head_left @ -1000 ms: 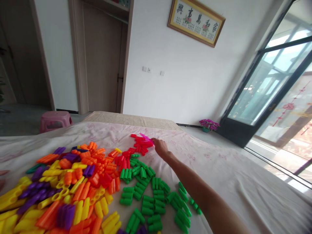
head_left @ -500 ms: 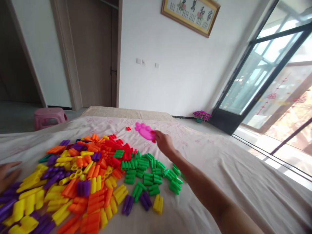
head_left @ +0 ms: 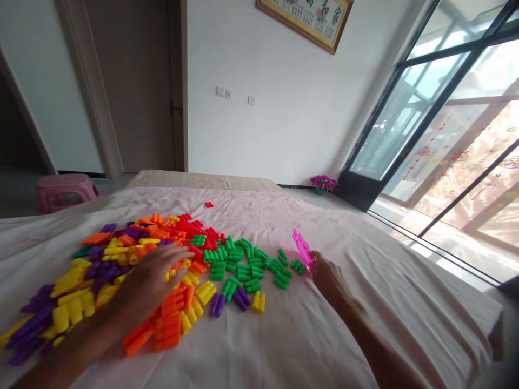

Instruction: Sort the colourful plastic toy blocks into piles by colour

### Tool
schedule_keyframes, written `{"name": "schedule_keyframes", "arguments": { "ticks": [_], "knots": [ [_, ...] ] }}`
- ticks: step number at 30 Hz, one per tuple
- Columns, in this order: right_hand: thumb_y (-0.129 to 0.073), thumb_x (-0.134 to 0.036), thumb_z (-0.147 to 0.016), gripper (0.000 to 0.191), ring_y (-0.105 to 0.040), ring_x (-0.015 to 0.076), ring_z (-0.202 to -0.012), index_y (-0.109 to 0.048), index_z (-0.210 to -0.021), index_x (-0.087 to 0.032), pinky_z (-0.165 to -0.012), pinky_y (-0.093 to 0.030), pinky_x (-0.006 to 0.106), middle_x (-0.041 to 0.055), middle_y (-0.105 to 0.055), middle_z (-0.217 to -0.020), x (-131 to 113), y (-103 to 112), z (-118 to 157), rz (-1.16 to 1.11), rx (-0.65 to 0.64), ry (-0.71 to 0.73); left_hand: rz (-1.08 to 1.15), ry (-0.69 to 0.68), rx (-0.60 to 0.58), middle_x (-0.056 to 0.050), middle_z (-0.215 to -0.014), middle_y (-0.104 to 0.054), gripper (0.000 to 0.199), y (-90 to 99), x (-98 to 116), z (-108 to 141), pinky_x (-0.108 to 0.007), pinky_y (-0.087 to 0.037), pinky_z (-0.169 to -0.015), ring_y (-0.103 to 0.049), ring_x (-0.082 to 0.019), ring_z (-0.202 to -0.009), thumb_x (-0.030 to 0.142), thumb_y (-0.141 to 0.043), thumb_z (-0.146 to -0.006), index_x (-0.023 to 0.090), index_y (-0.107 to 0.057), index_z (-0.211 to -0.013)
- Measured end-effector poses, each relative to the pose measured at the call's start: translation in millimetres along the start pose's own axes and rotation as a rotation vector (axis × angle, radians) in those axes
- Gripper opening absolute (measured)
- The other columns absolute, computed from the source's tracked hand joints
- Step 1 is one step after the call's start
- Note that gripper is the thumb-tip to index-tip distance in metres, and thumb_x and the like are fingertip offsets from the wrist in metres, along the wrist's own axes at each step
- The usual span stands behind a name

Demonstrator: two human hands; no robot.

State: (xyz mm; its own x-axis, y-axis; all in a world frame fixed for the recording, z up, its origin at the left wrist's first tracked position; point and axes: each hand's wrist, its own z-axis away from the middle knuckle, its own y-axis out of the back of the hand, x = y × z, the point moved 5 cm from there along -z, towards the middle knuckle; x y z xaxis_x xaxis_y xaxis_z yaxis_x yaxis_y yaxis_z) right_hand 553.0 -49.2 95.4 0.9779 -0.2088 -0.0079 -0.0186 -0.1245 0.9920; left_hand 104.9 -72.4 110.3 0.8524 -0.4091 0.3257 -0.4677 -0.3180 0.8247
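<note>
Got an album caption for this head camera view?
Right hand gripping a pink piece, left hand over a pile of colourful blocks.

Beyond the left fingers (head_left: 178, 253), farther left, a pink plastic stool (head_left: 67, 182) stands on the floor (head_left: 20, 189). Well behind those fingers rises a brown door (head_left: 130, 92) with a dark handle (head_left: 175, 110). Far past the right fingers (head_left: 317, 259) are purplish flowers (head_left: 323, 181); right of them, a dark-framed glass door (head_left: 379, 129). Above both, the white wall (head_left: 263, 140) bears switch plates (head_left: 220, 91) and framed calligraphy (head_left: 311, 19).
</note>
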Motion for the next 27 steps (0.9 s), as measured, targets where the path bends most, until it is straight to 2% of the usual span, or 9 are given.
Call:
{"name": "schedule_keyframes", "arguments": {
  "ticks": [2,4,6,8,12,17,20,23,27],
  "knots": [
    [-0.036,-0.017,-0.100,0.037,-0.071,0.0226,-0.086,-0.051,-0.133,-0.019,-0.066,-0.037,0.028,0.0120,-0.074,-0.104,-31,3,15,-0.005,-0.022,0.050,-0.002,-0.222,-0.153,0.003,-0.143,-0.059,0.041,-47.5,59,13,-0.050,-0.030,-0.121,-0.044,-0.025,-0.140,0.046,-0.053,-0.091,0.040,-0.061,-0.130],
    [-0.035,-0.015,-0.099,0.037,-0.071,0.0221,-0.088,-0.051,-0.132,-0.018,-0.066,-0.037,0.027,0.0118,-0.074,-0.104,-64,6,29,-0.014,-0.040,0.120,0.000,-0.348,-0.225,-0.002,-0.154,-0.047,0.055,-86.4,107,22,-0.058,-0.026,-0.121,-0.035,-0.029,-0.146,0.052,-0.058,-0.087,0.041,-0.052,-0.140],
    [-0.035,-0.013,-0.098,0.035,-0.070,0.0216,-0.089,-0.053,-0.127,-0.018,-0.065,-0.037,0.027,0.0122,-0.073,-0.106,-96,9,40,-0.035,-0.048,0.209,-0.004,-0.391,-0.239,-0.007,-0.156,-0.044,0.058,-110.6,135,22,-0.064,-0.026,-0.119,-0.034,-0.030,-0.147,0.052,-0.052,-0.090,0.038,-0.044,-0.146],
    [-0.036,-0.014,-0.097,0.031,-0.070,0.0215,-0.088,-0.056,-0.120,-0.018,-0.064,-0.036,0.028,0.0124,-0.072,-0.109,-122,12,47,-0.066,-0.050,0.282,-0.026,-0.360,-0.220,-0.010,-0.156,-0.043,0.050,-120.3,141,14,-0.070,-0.023,-0.116,-0.032,-0.033,-0.148,0.050,-0.050,-0.092,0.036,-0.051,-0.140],
    [-0.037,-0.018,-0.099,0.026,-0.070,0.0204,-0.083,-0.058,-0.114,-0.019,-0.063,-0.034,0.027,0.0088,-0.074,-0.101,-149,15,42,-0.219,-0.053,0.329,-0.091,-0.297,-0.193,-0.013,-0.154,-0.045,0.038,-112.7,122,-6,-0.075,-0.022,-0.113,-0.037,-0.039,-0.144,0.047,-0.059,-0.087,0.030,-0.063,-0.121],
    [-0.045,-0.022,-0.093,0.020,-0.068,0.0179,-0.077,-0.062,-0.102,-0.019,-0.063,-0.038,0.024,0.0053,-0.074,-0.087,-171,-1,24,-0.562,-0.027,0.332,-0.256,-0.197,-0.147,-0.014,-0.153,-0.046,0.042,-88.8,83,-14,-0.072,-0.024,-0.114,-0.043,-0.039,-0.139,0.033,-0.062,-0.084,0.025,-0.062,-0.125],
    [-0.043,-0.020,-0.087,0.016,-0.065,0.0143,-0.064,-0.059,-0.085,-0.018,-0.058,-0.042,0.022,0.0024,-0.070,-0.076,-199,-23,18,-0.900,-0.142,0.323,-0.395,-0.093,-0.123,-0.017,-0.151,-0.048,0.038,-76.0,57,-17,-0.071,-0.026,-0.113,-0.044,-0.041,-0.138,0.024,-0.059,-0.085,0.021,-0.065,-0.122],
    [-0.044,-0.019,-0.083,0.012,-0.062,0.0127,-0.057,-0.054,-0.078,-0.018,-0.053,-0.044,0.021,0.0000,-0.066,-0.068,-232,-36,17,-1.158,-0.213,0.354,-0.464,-0.039,-0.094,-0.018,-0.148,-0.051,0.033,-60.8,37,-20,-0.066,-0.034,-0.110,-0.046,-0.040,-0.135,0.022,-0.056,-0.086,0.020,-0.067,-0.117],
    [-0.046,-0.019,-0.083,0.012,-0.059,0.0118,-0.056,-0.054,-0.074,-0.018,-0.052,-0.039,0.020,-0.0008,-0.063,-0.063,-266,-23,16,-1.105,-0.146,0.426,-0.472,-0.031,-0.008,-0.018,-0.139,-0.058,0.028,-31.1,13,-24,-0.058,-0.039,-0.107,-0.053,-0.036,-0.127,0.032,-0.054,-0.089,0.019,-0.066,-0.110]
  ]
}}
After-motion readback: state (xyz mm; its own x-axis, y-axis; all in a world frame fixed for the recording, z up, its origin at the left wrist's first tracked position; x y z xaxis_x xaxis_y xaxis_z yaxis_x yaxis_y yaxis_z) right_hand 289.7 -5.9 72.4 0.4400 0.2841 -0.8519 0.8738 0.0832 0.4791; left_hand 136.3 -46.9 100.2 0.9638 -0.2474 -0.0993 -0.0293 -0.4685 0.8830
